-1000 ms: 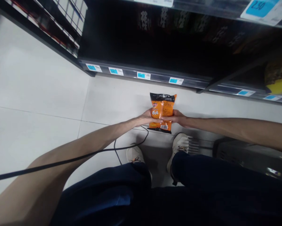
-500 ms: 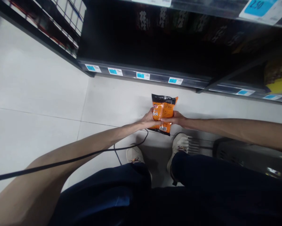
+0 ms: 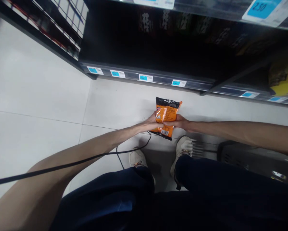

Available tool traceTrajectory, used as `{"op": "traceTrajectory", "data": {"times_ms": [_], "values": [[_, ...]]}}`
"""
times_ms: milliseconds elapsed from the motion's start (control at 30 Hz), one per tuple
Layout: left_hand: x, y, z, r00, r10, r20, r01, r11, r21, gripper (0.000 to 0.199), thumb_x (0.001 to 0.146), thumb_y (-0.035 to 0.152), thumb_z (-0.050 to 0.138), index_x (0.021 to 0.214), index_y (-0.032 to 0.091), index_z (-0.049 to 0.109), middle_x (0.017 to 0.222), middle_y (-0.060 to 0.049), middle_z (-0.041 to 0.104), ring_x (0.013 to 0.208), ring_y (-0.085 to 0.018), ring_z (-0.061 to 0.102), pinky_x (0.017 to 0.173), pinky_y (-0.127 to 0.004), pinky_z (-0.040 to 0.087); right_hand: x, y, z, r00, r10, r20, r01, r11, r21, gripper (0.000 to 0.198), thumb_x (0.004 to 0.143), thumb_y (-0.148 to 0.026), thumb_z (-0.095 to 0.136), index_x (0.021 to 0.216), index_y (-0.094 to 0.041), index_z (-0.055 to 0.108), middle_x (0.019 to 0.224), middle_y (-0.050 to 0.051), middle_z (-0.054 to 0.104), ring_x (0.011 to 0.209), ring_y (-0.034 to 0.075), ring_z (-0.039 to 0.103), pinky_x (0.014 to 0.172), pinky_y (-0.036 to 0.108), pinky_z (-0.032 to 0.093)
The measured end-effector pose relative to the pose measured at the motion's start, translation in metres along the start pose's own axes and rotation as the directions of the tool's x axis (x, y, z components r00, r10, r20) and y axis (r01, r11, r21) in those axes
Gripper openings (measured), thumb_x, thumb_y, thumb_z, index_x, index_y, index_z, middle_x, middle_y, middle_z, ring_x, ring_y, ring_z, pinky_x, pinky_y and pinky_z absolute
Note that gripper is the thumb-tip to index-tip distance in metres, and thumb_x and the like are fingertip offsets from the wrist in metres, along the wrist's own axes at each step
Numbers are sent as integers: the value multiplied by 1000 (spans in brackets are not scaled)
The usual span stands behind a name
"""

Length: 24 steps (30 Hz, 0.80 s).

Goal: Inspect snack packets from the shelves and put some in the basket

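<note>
An orange snack bag (image 3: 169, 114) with black ends is held between both hands, over the floor in front of the shelf. Its printed side with a barcode near the lower end faces up. My left hand (image 3: 151, 124) grips the left edge, with the thumb lying across the bag. From the other side my right hand (image 3: 180, 123) holds the right edge, its thumb also on top. The fingers underneath are hidden by the bag.
A dark shelf (image 3: 134, 51) with price tags (image 3: 145, 78) along its edge spans the top; dim packets (image 3: 146, 21) stand deep inside. A black cord (image 3: 86, 159) crosses my left arm. My shoes (image 3: 137, 159) are below the bag. A dark grey case (image 3: 244, 158) lies at right.
The snack bag has tilted slightly, its lower end shifting a little to the left and toward me. Both hands keep their hold.
</note>
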State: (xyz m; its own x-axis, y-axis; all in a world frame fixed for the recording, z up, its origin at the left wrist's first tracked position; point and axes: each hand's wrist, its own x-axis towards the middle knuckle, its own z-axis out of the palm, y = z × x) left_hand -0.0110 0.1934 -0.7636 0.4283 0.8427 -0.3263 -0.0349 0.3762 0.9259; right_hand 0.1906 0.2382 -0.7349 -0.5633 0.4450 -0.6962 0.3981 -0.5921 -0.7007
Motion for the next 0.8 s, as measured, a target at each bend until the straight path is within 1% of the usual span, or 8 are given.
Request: {"op": "traceTrajectory", "data": {"times_ms": [67, 200, 333, 467, 533, 633, 767, 800], "values": [[0, 0, -1, 1000, -5, 18, 5, 1000, -11, 69, 68, 10, 68, 135, 13, 55, 125, -12, 70, 116, -30, 67, 102, -45, 53, -1, 0, 0, 1000, 7, 10, -7, 1000, 2, 52, 73, -42, 87, 120, -25, 71, 129, 6, 71, 113, 24, 68, 104, 44, 53], [-2, 6, -1, 999, -23, 32, 24, 999, -37, 64, 68, 15, 69, 131, 13, 58, 124, -12, 71, 117, -31, 65, 105, -45, 51, -2, -3, 1, 1000, 23, -13, -24, 1000, -20, 54, 72, -40, 87, 122, -25, 71, 127, 6, 72, 114, 25, 67, 105, 45, 53], [-6, 17, 1, 999, -51, 8, 52, 998, -46, 62, 67, 18, 69, 128, 15, 60, 122, -11, 72, 119, -32, 64, 106, -45, 50, 0, -2, 2, 999, 39, -23, -39, 999, -16, 50, 73, -39, 86, 120, -27, 71, 125, 4, 73, 114, 26, 67, 98, 42, 56], [-6, 24, 4, 998, -57, 15, 58, 997, -42, 57, 63, 14, 62, 121, 15, 63, 116, -9, 73, 113, -32, 66, 101, -44, 52, 0, 0, 5, 996, 48, -71, -50, 998, -23, 51, 75, -42, 85, 122, -28, 70, 124, 3, 73, 114, 27, 67, 91, 39, 58], [-5, 23, 5, 996, -84, -35, 84, 996, 9, 58, 61, 13, 60, 118, 14, 62, 114, -8, 73, 111, -31, 66, 98, -42, 53, -1, -1, 7, 992, 72, -107, -73, 997, -9, 51, 75, -44, 84, 122, -29, 70, 125, 3, 73, 114, 28, 67, 89, 40, 58], [-4, 16, 6, 985, -128, -120, 135, 989, 59, 56, 59, 16, 59, 115, 13, 62, 109, -8, 72, 108, -29, 65, 94, -40, 54, -4, -3, 9, 986, 105, -132, -106, 994, 0, 51, 77, -48, 82, 123, -28, 69, 126, 5, 72, 115, 28, 67, 91, 42, 58], [-3, 10, 9, 980, -171, -106, 171, 985, -13, 58, 56, 19, 57, 114, 13, 62, 103, -7, 74, 98, -28, 68, 89, -41, 56, -6, -6, 12, 981, 139, -136, -139, 990, 10, 48, 79, -47, 80, 121, -27, 69, 124, 5, 73, 115, 28, 67, 94, 45, 56], [-3, 11, 10, 978, -178, -106, 175, 984, -37, 59, 56, 19, 58, 115, 13, 62, 103, -7, 74, 99, -28, 68, 90, -41, 56, -6, -7, 13, 982, 143, -126, -141, 990, 22, 47, 80, -47, 80, 121, -26, 69, 124, 5, 73, 115, 28, 67, 95, 45, 56]]}}
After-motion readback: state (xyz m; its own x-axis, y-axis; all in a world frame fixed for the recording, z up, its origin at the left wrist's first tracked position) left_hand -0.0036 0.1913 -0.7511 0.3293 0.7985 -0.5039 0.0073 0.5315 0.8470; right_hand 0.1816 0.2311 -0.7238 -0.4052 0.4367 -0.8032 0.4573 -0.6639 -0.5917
